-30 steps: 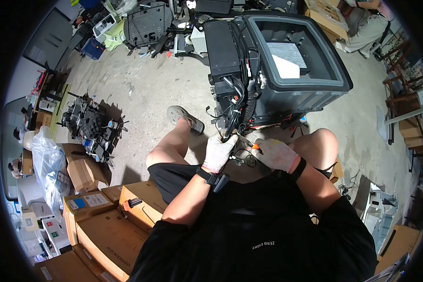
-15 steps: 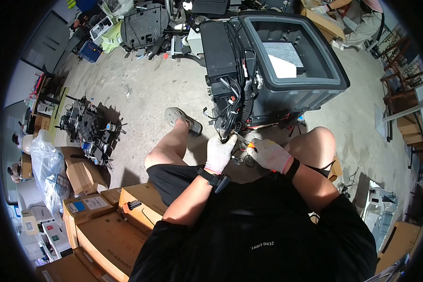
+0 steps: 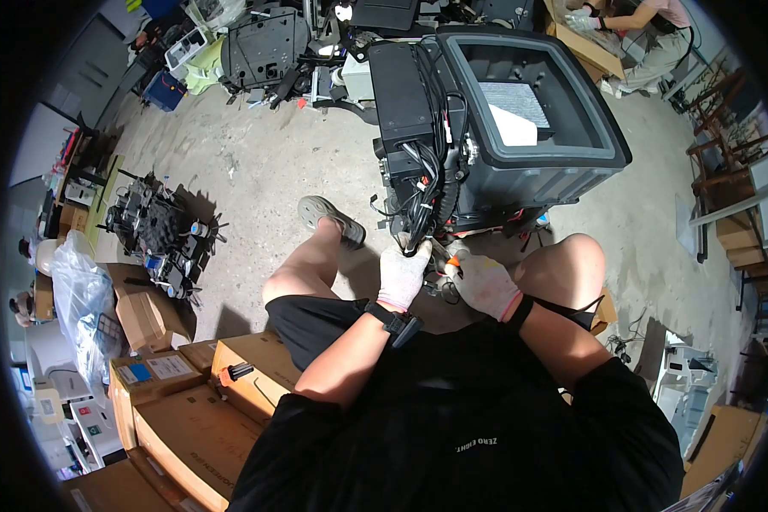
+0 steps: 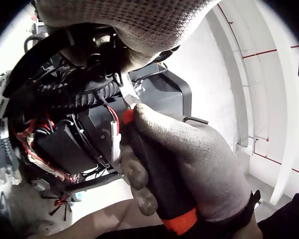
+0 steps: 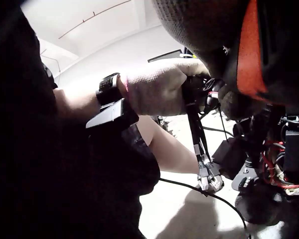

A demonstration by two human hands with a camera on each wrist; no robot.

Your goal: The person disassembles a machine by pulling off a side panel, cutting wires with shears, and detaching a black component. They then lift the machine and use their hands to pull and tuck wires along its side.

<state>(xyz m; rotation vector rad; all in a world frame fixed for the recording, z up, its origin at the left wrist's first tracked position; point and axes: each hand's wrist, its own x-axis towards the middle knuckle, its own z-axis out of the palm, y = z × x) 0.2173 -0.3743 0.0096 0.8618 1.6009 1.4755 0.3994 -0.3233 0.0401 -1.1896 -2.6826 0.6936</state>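
My gloved left hand (image 3: 404,275) grips a bundle of black cables (image 3: 421,203) at the near end of a black machine (image 3: 401,90). In the right wrist view, cable ends with plugs (image 5: 209,174) hang below that hand. Close beside it, my gloved right hand (image 3: 486,286) holds a hand tool (image 4: 157,174) with a thick black-and-orange handle, fingers wrapped around it and thumb along its top. Its metal tip (image 4: 128,94) points at the cables just under the left hand; the tip's far end is hidden, so I cannot tell the tool's exact kind.
A large grey open bin (image 3: 529,175) forms the machine's right side. Cardboard boxes (image 3: 196,435) stand at my lower left, a small wheeled device (image 3: 158,226) lies on the floor to the left, and another person (image 3: 648,34) works at the back right.
My right hand with the tool has shifted slightly left, closer to the left hand. The left hand keeps its grip on the cables. The person at the back has leaned over a box.
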